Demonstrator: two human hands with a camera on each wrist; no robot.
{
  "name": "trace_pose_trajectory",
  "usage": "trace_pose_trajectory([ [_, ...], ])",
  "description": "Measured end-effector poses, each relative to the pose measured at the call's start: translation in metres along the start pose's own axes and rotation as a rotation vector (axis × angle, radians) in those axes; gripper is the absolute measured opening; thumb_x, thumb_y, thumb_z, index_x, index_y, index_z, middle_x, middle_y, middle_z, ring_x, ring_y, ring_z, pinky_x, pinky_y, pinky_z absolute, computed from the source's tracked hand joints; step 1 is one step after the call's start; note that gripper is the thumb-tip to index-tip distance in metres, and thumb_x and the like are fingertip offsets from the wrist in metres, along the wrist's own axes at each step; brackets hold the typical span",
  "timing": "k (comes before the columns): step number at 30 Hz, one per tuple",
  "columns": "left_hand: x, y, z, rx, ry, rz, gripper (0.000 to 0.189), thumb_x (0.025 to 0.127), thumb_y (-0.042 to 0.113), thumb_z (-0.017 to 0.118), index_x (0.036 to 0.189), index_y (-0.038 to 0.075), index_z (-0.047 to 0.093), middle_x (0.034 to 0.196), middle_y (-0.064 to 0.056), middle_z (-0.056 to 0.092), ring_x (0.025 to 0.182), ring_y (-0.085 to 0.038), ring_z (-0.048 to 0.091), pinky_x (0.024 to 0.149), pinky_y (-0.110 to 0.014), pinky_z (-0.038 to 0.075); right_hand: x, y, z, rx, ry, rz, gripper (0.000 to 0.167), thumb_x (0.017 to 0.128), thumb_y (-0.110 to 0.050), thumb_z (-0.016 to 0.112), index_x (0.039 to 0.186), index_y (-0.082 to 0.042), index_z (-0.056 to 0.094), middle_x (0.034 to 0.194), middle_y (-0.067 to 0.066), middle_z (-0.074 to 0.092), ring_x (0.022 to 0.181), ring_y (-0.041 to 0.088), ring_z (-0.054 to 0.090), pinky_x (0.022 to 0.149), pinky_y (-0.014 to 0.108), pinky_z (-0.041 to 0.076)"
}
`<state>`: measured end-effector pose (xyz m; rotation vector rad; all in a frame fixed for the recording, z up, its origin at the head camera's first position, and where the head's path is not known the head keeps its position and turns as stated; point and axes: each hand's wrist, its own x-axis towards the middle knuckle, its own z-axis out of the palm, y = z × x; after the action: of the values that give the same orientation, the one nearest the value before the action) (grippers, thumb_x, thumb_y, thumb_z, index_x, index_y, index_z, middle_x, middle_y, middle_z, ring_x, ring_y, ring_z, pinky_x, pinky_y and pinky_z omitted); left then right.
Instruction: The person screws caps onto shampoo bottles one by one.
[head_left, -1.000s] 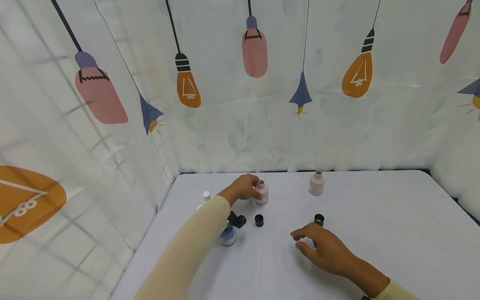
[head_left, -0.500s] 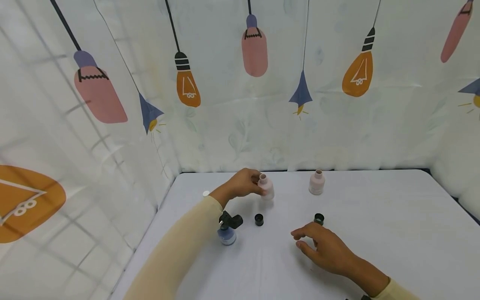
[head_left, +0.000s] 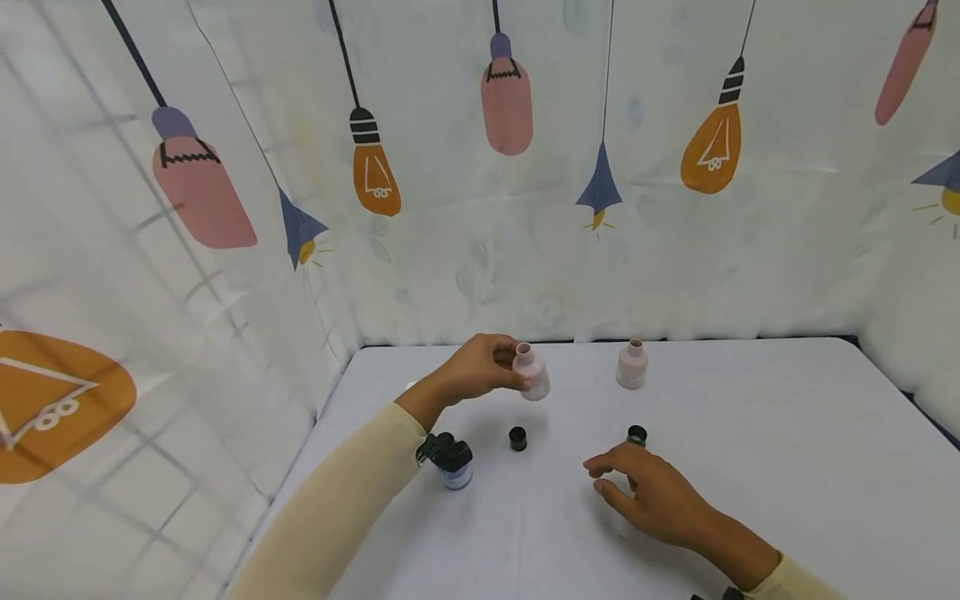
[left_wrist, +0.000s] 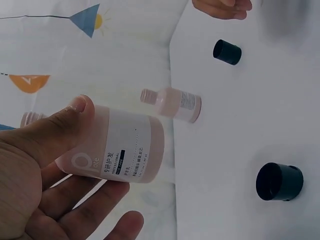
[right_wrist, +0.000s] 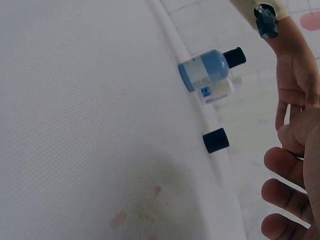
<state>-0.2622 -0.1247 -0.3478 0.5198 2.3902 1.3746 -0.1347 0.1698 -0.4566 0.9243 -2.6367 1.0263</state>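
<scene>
My left hand point(head_left: 480, 367) grips a pale pink bottle point(left_wrist: 132, 145) with thumb and fingers, above the back of the table. The bottle's neck has no cap, and a white label with print faces the left wrist view. My right hand point(head_left: 652, 500) hovers over the front right of the table, fingers loosely bent and holding nothing. Just beyond its knuckles stands a black cap point(head_left: 637, 434), partly hidden by that hand. Another black cap point(head_left: 517, 439) lies on the table between the hands. A second uncapped pink bottle point(left_wrist: 172, 103) stands at the back, right of the held one.
On the left, a blue bottle point(right_wrist: 207, 70) with a black top stands below my left wrist, partly covered by the wrist camera in the head view. A white bottle point(right_wrist: 220, 91) shows behind it. Printed cloth point(head_left: 480, 275) hangs behind the white table point(head_left: 765, 450).
My left hand has lifted the pink bottle off the table and shifted it slightly right; its forearm has swung left. My right hand has stayed in place.
</scene>
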Motion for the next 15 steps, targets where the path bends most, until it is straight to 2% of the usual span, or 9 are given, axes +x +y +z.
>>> trace_pose_trajectory([
  [4,-0.012,0.005,0.001,0.010,0.003,0.014,0.060,0.083,0.027,0.089,0.136,0.012,0.064,0.121,0.002,0.072,0.112,-0.015,0.067,0.096,-0.040,0.053,0.000,0.000,-0.001,-0.001,-0.004,0.006,0.025,0.095,-0.014,0.074,0.118,-0.020,0.071,0.107,-0.020,0.066,0.084,0.001,0.056,0.067,0.022,0.049],
  [10,-0.027,0.010,0.002,0.051,0.011,0.040,0.059,0.081,0.030,0.090,0.132,0.011,0.068,0.129,0.005,0.068,0.113,-0.013,0.067,0.092,-0.036,0.056,0.001,0.000,-0.001,-0.002,-0.005,0.011,0.023,0.096,-0.015,0.074,0.118,-0.021,0.071,0.107,-0.020,0.066,0.086,-0.001,0.056,0.067,0.023,0.050],
  [15,-0.041,0.014,0.004,0.064,0.012,0.052,0.060,0.078,0.031,0.092,0.131,0.013,0.069,0.119,0.004,0.072,0.107,-0.013,0.069,0.086,-0.034,0.057,0.002,-0.001,-0.002,-0.004,-0.003,0.002,0.023,0.096,-0.015,0.074,0.118,-0.020,0.071,0.107,-0.020,0.065,0.085,-0.001,0.055,0.067,0.022,0.049],
])
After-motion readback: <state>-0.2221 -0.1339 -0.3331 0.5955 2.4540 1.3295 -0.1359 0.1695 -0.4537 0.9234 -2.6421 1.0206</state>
